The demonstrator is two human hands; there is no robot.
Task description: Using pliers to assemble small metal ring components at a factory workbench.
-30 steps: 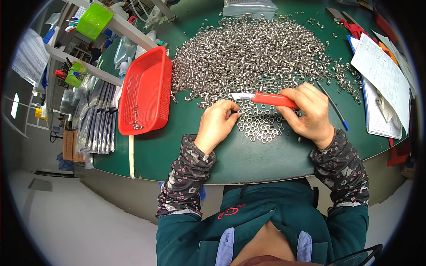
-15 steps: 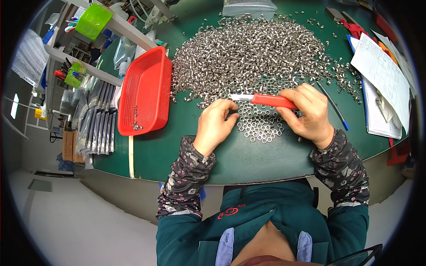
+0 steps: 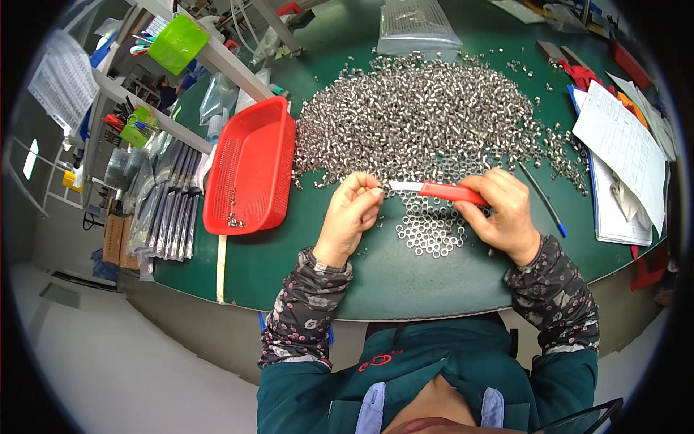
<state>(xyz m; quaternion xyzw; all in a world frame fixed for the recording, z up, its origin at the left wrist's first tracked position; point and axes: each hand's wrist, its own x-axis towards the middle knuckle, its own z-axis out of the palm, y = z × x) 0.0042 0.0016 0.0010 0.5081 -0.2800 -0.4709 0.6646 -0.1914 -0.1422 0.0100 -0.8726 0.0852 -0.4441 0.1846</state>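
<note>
My right hand is closed around the red handle of a utility knife, whose pale blade points left. At the blade's tip, my left hand pinches a small metal ring between thumb and forefinger; the fingertips hide most of it. Below the knife lies a loose single layer of metal rings on the green table. Behind both hands spreads a large heap of short shiny metal tubes.
A red plastic basket with several metal pieces inside stands left of the heap. On the right lie a pen and papers on a clipboard. Clear plastic bags lie behind the heap. Wrapped dark parts sit at far left.
My left hand's fingers have drawn into a pinch at the blade's tip. The knife stays in my right hand. The whole scene sits slightly lower and further right in view.
</note>
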